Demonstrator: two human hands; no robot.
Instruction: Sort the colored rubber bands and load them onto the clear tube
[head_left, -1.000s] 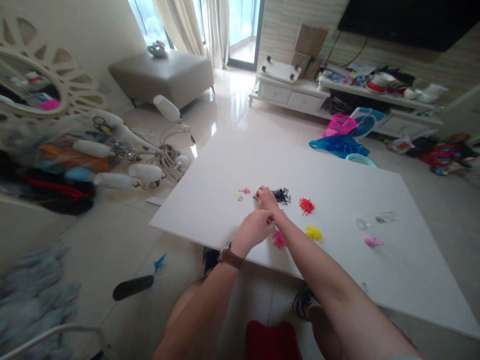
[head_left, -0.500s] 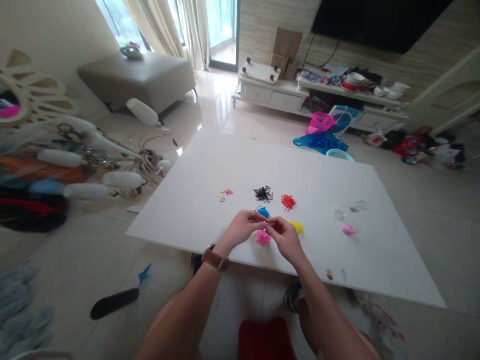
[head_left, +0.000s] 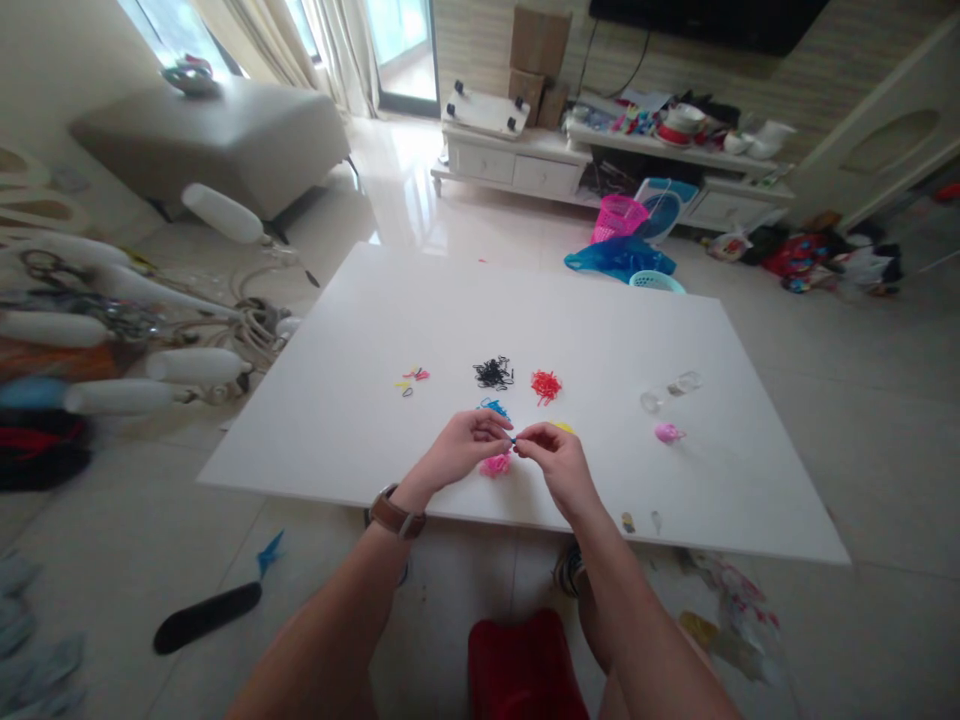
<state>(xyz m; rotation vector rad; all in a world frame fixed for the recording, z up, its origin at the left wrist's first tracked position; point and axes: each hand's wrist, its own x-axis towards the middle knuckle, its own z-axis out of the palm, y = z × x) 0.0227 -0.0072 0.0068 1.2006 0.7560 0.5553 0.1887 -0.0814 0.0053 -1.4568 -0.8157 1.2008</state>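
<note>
My left hand [head_left: 466, 446] and my right hand [head_left: 553, 452] meet above the white tabletop [head_left: 420, 310], near its front edge. Both pinch one tiny dark, bluish piece [head_left: 514, 441] between their fingertips; its exact kind is too small to tell. Just behind my left fingers lies a pile of blue loop-shaped pieces [head_left: 493, 408], partly covered. Pink pieces [head_left: 495, 466] are heaped below the pinch, and yellow ones [head_left: 562, 427] show behind my right hand. Farther back sit a black pile [head_left: 493, 373] and a red pile [head_left: 546, 386] of similar small loops.
Several mixed-colour loops [head_left: 411, 380] lie at the left. At the right are clear containers [head_left: 684, 383], a pink item [head_left: 667, 433] and two small charms [head_left: 628, 522] by the front edge. A red stool [head_left: 525, 665] stands below; a white lamp [head_left: 247, 325] is left of the table.
My view has shifted, so the table sits further left and higher. My fingertips have drawn slightly apart, and the dark piece between them now shows.
</note>
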